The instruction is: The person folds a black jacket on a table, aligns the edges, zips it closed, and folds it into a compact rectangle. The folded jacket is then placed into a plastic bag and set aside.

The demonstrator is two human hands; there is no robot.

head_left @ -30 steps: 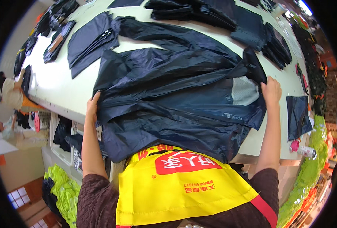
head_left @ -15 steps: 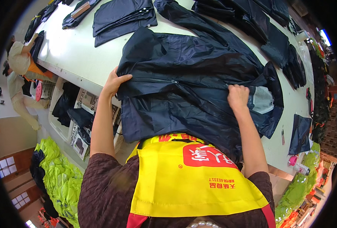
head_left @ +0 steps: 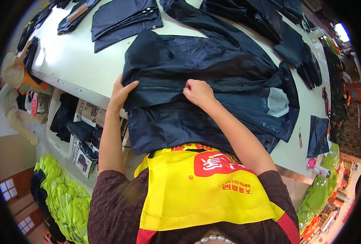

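Two hands I logged on the dark jacket (head_left: 229, 61), spread across the bench (head_left: 78, 53). Since the earlier frame, the right hand (head_left: 199, 93) had shifted left along the zipper (head_left: 160, 88), fingers curled together, their contents hidden. The left hand (head_left: 121, 93) remained clamped on the jacket's edge.

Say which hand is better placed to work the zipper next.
Probably the right hand: it is closed at the zipper, while the left hand grips the dark garment by its edge.
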